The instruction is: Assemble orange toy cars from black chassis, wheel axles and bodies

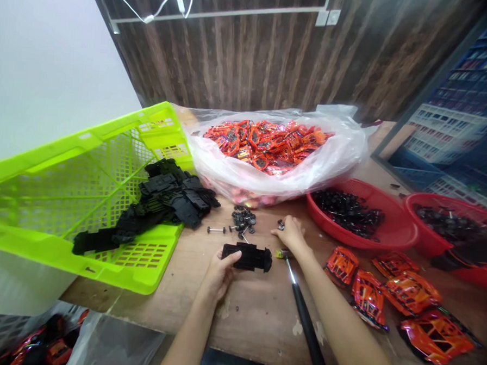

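My left hand (pixel 219 275) grips a black plastic toy car chassis (pixel 250 257) by its left end, thumb on top, held above the wooden table. My right hand (pixel 293 235) is closed at the fingertips around a small wheel axle (pixel 281 225), which its fingers partly cover. Between the hands and the bag lies a small pile of wheel axles (pixel 243 219), with one lone axle (pixel 216 230) to its left. Beside my right forearm rests a hammer (pixel 302 305) with a black handle and a yellowish head.
A tipped lime-green crate (pixel 149 275) at left holds black chassis (pixel 173 195). At the back sits a clear plastic bag (pixel 338 160) of orange car shells (pixel 270 143). Red bowls (pixel 400 231) with black wheel parts stand right, near several finished-looking orange cars (pixel 413 292).
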### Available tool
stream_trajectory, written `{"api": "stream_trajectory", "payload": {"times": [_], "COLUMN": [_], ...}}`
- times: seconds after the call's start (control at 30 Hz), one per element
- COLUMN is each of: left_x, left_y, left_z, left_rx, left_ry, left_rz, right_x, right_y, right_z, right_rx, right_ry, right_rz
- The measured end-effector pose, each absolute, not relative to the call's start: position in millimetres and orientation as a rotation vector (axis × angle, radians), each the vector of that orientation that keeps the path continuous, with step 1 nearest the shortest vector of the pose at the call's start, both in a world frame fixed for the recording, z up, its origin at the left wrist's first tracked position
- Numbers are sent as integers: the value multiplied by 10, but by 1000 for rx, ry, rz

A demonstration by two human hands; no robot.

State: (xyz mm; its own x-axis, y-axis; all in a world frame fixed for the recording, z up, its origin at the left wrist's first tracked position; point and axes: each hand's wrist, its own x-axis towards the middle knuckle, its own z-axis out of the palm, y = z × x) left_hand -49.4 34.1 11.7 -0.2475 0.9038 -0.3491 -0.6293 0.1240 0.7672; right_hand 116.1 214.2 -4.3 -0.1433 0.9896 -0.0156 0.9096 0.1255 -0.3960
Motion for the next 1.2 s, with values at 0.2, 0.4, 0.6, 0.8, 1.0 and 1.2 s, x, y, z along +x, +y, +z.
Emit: {"api": "stream_trajectory", "payload": {"times": [0.2,0.4,0.6,0.8,1.0,1.2], "left_x": [-330,-153,-26,26,-90,-284], "left_y": [453,438,363,367,339,199], "left_z": [91,75,32,24,97,133], "left_rx": [205,523,979,1078,1038,971], "left_ry": [1076,1256,1495,1478,1419,1342], "left_rz": [1522,1375,1339,1281,1245,1244], "right_x": [1210,1320,1304,1287,1213,1119], "right_y": [2014,1409,836,749,834,947], "right_z": [18,229,139,-26,-31,121], "right_rx": [-1874,-1483,-1115,-1129,-1193,-1166], "right_ry": [-2061,-1997,-2052,-1895,-1562,-1792], "right_rz": [415,570,430,376,1054,1455]}}
